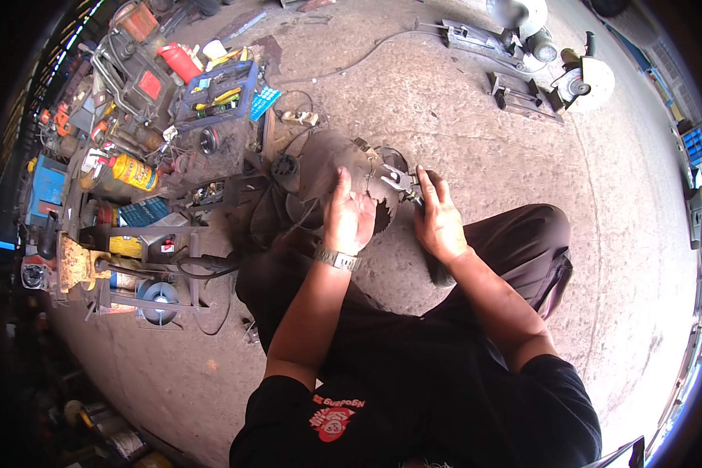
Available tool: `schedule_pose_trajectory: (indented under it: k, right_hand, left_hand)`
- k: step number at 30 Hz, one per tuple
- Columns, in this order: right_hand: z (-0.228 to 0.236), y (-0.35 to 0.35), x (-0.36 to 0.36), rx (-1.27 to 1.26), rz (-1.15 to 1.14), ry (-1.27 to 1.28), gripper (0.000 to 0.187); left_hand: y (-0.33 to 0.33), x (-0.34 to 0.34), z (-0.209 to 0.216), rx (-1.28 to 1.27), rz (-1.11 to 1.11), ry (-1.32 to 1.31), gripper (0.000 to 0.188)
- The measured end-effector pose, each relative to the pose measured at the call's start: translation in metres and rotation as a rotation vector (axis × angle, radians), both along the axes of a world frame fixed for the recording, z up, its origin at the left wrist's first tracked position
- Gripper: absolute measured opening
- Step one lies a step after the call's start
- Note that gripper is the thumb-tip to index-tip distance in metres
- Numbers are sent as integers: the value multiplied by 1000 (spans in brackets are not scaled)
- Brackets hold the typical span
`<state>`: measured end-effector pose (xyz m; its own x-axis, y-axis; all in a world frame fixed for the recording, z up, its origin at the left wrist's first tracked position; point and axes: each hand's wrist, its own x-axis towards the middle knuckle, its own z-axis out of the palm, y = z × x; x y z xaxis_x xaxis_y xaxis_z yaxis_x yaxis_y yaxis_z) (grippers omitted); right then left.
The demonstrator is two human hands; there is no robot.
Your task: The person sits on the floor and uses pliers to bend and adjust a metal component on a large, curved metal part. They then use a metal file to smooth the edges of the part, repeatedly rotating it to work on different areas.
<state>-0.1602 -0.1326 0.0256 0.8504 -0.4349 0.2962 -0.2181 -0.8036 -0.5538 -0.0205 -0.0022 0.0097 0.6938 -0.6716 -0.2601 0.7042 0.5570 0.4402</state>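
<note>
A rusty, dished metal housing (337, 160) with a toothed edge sits on the concrete floor (460, 117) just in front of the squatting person's knees, a dark round hub (285, 168) showing at its left side. The left hand (349, 218), a metal watch (337, 258) on its wrist, lies against the housing with fingers stretched up over its curved face, bracing it rather than gripping. The right hand (438, 221) is closed around the dark handles of a pair of pliers (402, 182), whose bright nose reaches in at the housing's right edge, touching or nearly touching it; what exactly the nose bites on is too small to tell.

From here the job looks to be in its middle: the part is out on the floor and steadied, the tool is at it, yet nothing loose lies beside it that clearly came off, so the piece under the pliers seems not yet free.

To the left is a clutter of gear: a blue tool tray (218, 93), a red can (181, 61), a yellow canister (135, 171), a white power strip (302, 118) with its cable. Well apart, at the far right, a cut-off saw (586, 79) rests on the floor.
</note>
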Motion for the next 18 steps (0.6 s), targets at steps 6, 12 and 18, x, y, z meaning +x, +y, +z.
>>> schedule_pose_trajectory:
  k: [6,12,18]
  right_hand:
    - [-1,-4,12,-106,28,5,80]
    - [-1,-10,18,-183,19,-30,79]
    - [6,-22,24,-391,6,80,65]
  left_hand:
    - [-4,-5,11,-196,-87,-79,51]
    - [-4,-8,13,-230,-119,-88,58]
    - [-4,-14,18,-238,-173,-109,52]
